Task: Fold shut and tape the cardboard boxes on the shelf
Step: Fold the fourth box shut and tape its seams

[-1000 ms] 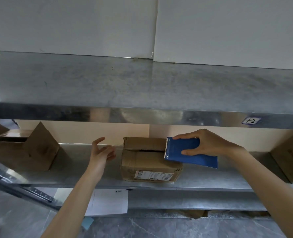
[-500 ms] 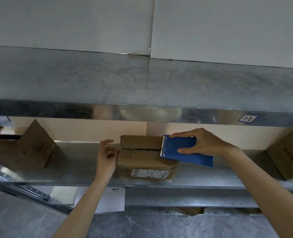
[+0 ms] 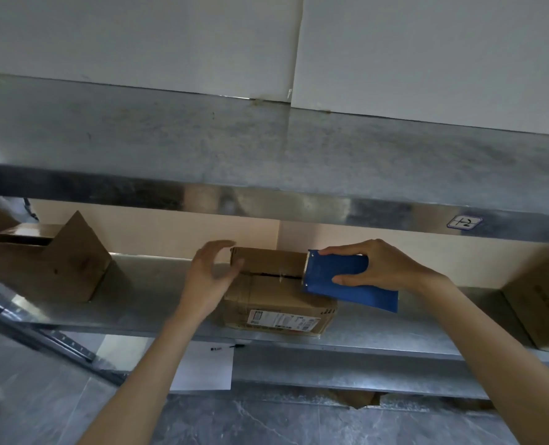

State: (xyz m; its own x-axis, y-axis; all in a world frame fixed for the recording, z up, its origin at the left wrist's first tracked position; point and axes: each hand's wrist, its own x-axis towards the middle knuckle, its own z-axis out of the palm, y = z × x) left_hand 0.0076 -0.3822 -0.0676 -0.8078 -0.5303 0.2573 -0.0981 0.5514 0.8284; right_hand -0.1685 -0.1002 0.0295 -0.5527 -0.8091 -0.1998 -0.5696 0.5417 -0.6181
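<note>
A small cardboard box (image 3: 276, 293) with a shipping label on its front stands on the middle metal shelf (image 3: 157, 293). Its top flaps are folded down with a dark seam between them. My right hand (image 3: 379, 266) grips a blue tape dispenser (image 3: 340, 277), whose toothed edge rests on the right end of that seam. My left hand (image 3: 210, 276) is at the box's left end with relaxed, spread fingers, blurred; whether it touches the box I cannot tell.
An open cardboard box (image 3: 41, 264) with raised flaps sits at the shelf's left. Another box (image 3: 543, 303) stands at the far right. The upper shelf (image 3: 266, 149) overhangs the work area. A white sheet and a pen (image 3: 228, 347) lie on the lower shelf.
My left hand has moved right, from beside the box up to its left end. The right hand and dispenser have stayed at the seam's right end.
</note>
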